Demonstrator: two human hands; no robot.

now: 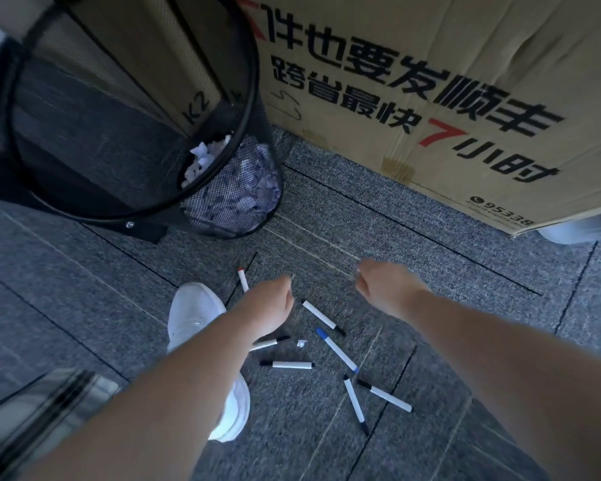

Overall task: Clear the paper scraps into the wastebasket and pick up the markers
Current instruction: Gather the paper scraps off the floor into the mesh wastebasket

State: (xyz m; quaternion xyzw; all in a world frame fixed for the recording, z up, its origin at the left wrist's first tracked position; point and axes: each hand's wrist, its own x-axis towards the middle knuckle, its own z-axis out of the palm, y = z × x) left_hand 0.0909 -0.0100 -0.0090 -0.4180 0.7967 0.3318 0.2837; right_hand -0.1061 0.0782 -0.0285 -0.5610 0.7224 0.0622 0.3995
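Several white markers lie scattered on the grey carpet: a red-capped one (243,279) partly behind my left hand, a black-capped one (323,317), a blue-capped one (337,349), and others (287,364) nearer me. One small paper scrap (301,343) sits among them. The black mesh wastebasket (254,81) stands at upper left with crumpled paper (205,157) inside. My left hand (269,307) hovers above the markers, fingers curled loosely with nothing visible in them. My right hand (382,286) hangs to the right, fingers curled under, nothing visible in it.
A large printed cardboard box (431,98) stands along the far right. A white shoe (195,314) rests on the carpet under my left arm. A dark glossy object (39,411) lies at the lower left.
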